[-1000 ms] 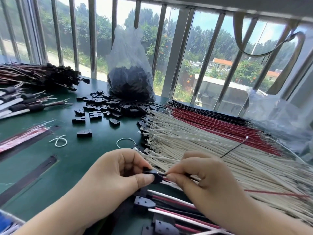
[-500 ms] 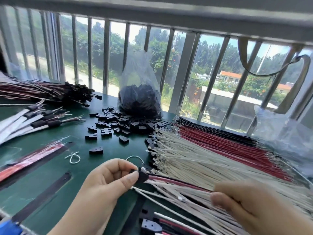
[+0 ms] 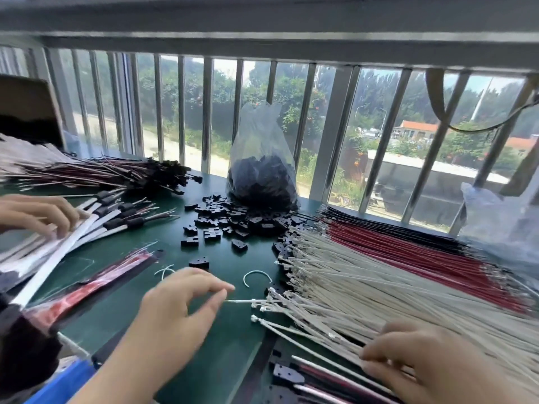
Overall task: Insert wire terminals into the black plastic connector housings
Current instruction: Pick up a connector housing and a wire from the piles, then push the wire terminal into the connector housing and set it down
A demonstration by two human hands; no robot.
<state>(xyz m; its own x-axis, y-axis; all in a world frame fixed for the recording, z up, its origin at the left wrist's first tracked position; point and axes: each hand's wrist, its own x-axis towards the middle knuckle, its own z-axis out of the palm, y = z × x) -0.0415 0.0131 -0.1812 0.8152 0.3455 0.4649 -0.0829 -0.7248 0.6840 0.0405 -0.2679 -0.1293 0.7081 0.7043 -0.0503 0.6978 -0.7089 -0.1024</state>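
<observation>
The left hand (image 3: pixel 178 313) pinches the terminal end of one white wire (image 3: pixel 242 301) between thumb and forefinger, just left of the white wire pile (image 3: pixel 379 290); the other fingers curl loosely above the green bench (image 3: pixel 122 263). The wire lies level, its far end lost among the pile. The right hand (image 3: pixel 425 363) rests on the near edge of the white wire pile, fingers bent over the strands; whether it grips any strand cannot be told. Behind the pile lie red wires (image 3: pixel 408 246) and, further back, black wires (image 3: pixel 388 225). Loose black connector housings (image 3: pixel 233 220) are scattered left of the pile, in front of a clear plastic bag (image 3: pixel 262 170) holding more of them. Finished assemblies (image 3: pixel 294 377), housings with wires fitted, lie just left of the right hand, near the pile's front edge. Far left of the pile, a third hand (image 3: pixel 35 214) touches white sleeved cables (image 3: pixel 96 225). A bundle of dark harnesses (image 3: pixel 116 173) lies behind those.
</observation>
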